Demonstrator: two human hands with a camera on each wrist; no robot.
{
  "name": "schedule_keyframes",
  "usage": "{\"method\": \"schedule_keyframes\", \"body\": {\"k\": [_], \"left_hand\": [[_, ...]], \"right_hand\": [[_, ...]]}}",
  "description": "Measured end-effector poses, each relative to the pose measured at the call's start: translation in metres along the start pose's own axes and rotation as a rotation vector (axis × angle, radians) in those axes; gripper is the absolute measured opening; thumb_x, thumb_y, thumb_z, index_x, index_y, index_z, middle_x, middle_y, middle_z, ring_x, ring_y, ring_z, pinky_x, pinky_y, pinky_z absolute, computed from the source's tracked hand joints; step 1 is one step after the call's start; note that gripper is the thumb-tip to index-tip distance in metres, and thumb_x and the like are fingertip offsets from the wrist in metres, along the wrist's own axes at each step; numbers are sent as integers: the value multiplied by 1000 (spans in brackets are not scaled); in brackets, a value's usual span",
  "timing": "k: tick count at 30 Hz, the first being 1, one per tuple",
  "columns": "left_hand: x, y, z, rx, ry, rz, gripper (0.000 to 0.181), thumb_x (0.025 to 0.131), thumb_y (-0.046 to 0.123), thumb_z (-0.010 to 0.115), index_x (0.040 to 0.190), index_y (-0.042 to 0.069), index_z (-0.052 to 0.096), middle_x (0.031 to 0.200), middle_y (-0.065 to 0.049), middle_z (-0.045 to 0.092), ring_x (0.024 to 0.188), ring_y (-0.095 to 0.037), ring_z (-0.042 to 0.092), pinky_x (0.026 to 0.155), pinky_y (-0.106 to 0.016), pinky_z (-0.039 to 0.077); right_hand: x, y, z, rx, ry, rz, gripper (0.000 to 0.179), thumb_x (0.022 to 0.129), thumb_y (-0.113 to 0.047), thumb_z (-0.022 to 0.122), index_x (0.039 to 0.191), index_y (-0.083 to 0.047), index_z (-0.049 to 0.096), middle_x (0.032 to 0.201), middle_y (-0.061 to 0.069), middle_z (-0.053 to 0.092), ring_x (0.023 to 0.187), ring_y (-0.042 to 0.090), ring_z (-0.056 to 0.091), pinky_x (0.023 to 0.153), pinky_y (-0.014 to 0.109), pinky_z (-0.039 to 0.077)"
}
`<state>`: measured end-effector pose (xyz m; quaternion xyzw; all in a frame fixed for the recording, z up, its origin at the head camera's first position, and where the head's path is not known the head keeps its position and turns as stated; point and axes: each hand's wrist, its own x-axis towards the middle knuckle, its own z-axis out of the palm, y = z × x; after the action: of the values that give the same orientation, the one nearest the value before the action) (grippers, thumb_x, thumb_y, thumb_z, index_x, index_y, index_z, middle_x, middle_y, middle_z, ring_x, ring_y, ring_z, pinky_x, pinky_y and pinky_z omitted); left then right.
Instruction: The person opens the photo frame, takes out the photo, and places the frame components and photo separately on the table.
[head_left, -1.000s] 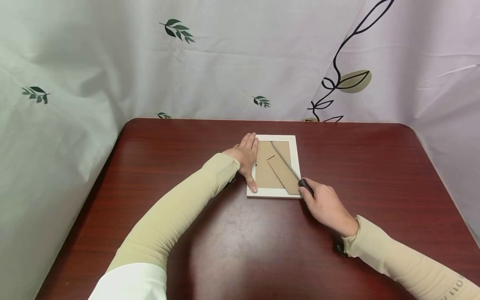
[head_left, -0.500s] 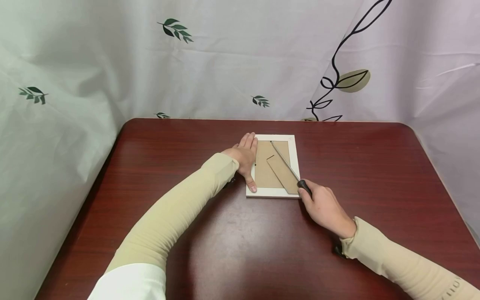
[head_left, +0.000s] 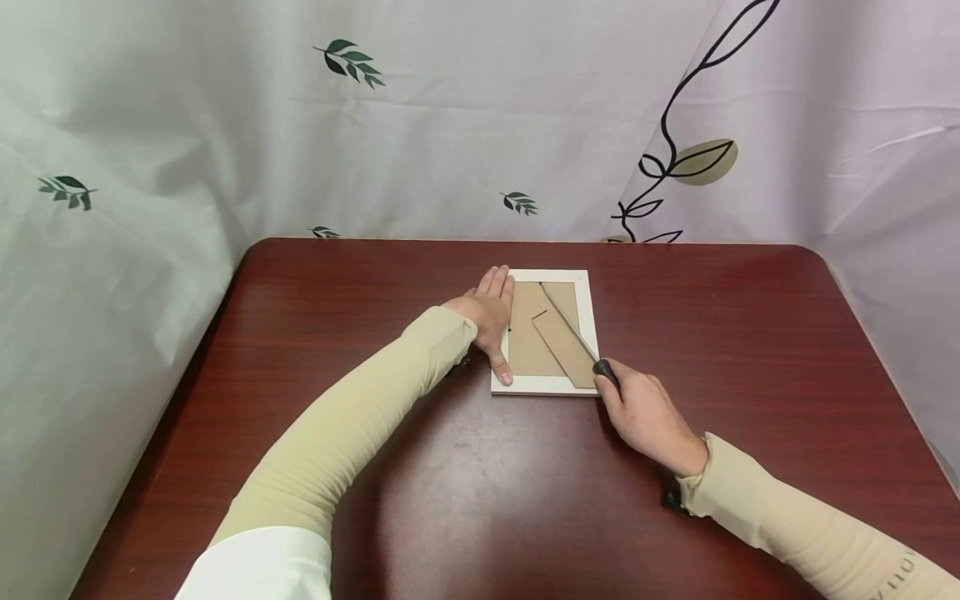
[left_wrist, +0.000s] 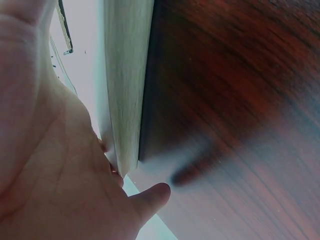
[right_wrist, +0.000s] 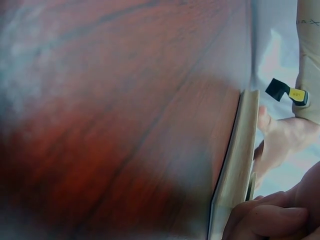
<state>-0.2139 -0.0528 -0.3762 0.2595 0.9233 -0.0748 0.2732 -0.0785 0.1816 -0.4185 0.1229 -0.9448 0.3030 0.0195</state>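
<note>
A white-bordered picture frame [head_left: 543,385] lies on the table, its brown backing board [head_left: 528,354] facing up. On that board a stand leg [head_left: 573,358] slants toward the lower right corner. My left hand [head_left: 491,321] rests along the left border, fingers straight and thumb spread to the lower corner. The frame's pale side [left_wrist: 127,75] runs past my palm in the left wrist view. With my right hand [head_left: 648,417] I grip the black handle of a screwdriver [head_left: 570,325]. Its shaft crosses the stand leg, and its tip is at the board's top edge. Curled right fingers [right_wrist: 270,220] show beside the frame in the right wrist view.
The dark red wooden table [head_left: 450,492] extends around the frame on every side. Behind it hangs a pale curtain [head_left: 450,125] with leaf prints. A black strap with a yellow label [right_wrist: 295,95] is at the left wrist.
</note>
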Motion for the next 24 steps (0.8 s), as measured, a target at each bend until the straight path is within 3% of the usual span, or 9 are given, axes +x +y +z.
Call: {"method": "schedule_keyframes", "body": {"k": [24], "left_hand": [[2,0,0,2,4,3,166,49,74,87,156,-7,-12,163,-26,-19,152,-36,-13,122,-44,19]], "right_hand": [[0,2,3,-1,11,7,18,104,-14,52,87,-10,55,63,-2,41,59,19,46,56,36,41]]}}
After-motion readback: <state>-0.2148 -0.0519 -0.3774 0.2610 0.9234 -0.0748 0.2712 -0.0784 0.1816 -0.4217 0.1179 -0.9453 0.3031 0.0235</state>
